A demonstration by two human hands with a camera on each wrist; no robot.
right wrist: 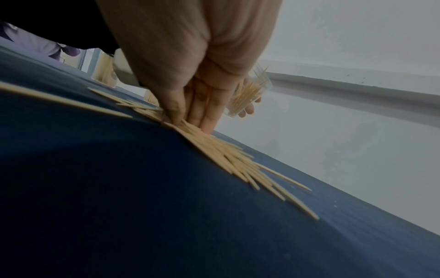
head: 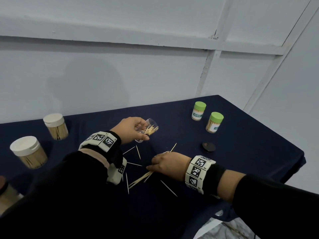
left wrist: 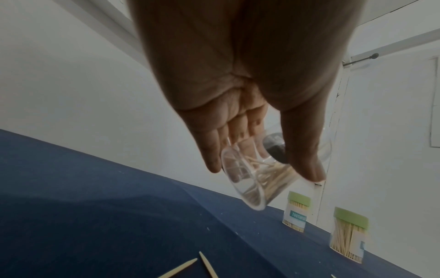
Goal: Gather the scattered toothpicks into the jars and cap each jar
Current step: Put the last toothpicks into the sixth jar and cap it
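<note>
My left hand [head: 140, 130] grips a clear uncapped jar [head: 148, 129] and holds it tilted above the dark blue table [head: 241, 161]; some toothpicks lie inside. In the left wrist view, fingers and thumb of that hand [left wrist: 262, 169] wrap the jar [left wrist: 252, 188]. My right hand [head: 152, 167] is down on the cloth and pinches a bundle of toothpicks [head: 140, 178]. In the right wrist view its thumb and fingers [right wrist: 176, 112] close on the bundle [right wrist: 221, 152]. Loose toothpicks [head: 168, 188] lie scattered around both hands. A black cap [head: 208, 147] lies to the right.
Two green-capped full jars [head: 198, 111] [head: 214, 122] stand at the back right. Two white-capped full jars [head: 56, 125] [head: 29, 151] stand at the left, with another jar [head: 5, 192] at the left edge. The table's right edge runs just beyond the black cap.
</note>
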